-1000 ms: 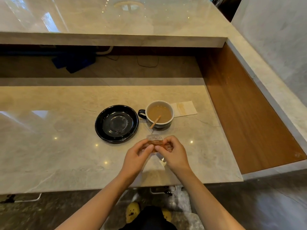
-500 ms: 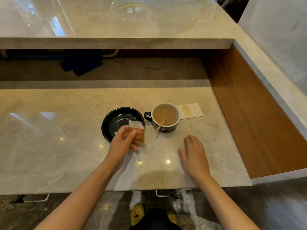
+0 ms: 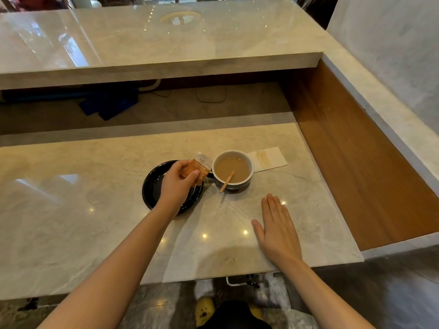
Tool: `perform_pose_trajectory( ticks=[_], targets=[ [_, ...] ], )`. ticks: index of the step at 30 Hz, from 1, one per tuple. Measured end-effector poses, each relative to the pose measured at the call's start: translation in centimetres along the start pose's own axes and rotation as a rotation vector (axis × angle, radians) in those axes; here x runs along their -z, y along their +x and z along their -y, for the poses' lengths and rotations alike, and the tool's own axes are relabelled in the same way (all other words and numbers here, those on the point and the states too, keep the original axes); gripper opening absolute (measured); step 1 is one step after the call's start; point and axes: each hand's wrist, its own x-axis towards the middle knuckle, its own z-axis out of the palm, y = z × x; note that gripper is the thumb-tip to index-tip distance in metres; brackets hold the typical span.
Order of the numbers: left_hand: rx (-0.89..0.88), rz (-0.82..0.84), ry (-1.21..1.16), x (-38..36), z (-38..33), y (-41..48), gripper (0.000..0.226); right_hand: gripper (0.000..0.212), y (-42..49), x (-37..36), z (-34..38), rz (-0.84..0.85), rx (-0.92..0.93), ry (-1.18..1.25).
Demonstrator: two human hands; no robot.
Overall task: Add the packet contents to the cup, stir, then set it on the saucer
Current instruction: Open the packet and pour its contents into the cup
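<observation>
My left hand (image 3: 177, 185) grips an orange packet (image 3: 200, 168) with a white torn top, held above the black saucer (image 3: 152, 188) and just left of the cup. The cup (image 3: 232, 169) is dark outside and white inside, full of light brown drink, with a wooden stir stick (image 3: 227, 181) leaning out over its near rim. It stands on the marble counter to the right of the saucer. My right hand (image 3: 276, 227) lies flat on the counter, palm down, in front of the cup and holds nothing.
A white napkin (image 3: 268, 157) with a stain lies right behind the cup. A raised marble ledge (image 3: 166, 65) runs along the back. A wooden panel (image 3: 351, 167) drops away on the right. The counter's front edge (image 3: 213, 276) is near my body.
Both hands held the packet together a second ago. My right hand let go and settled flat on the counter. My left hand carried the packet up and toward the cup's left side.
</observation>
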Motion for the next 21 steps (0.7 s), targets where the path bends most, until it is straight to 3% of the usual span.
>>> perform_pose_trajectory(
  ticks=[12,21],
  targets=[
    [-0.221,0.033,0.315,-1.4,-0.7,0.1,0.028,0.068,-0.2,0.1,0.1,-0.041,0.009,-0.001],
    [-0.329,0.023,0.422,-1.8,-0.9,0.3,0.026,0.067,-0.1,-0.1,0.1,-0.049,0.013,0.009]
  ],
)
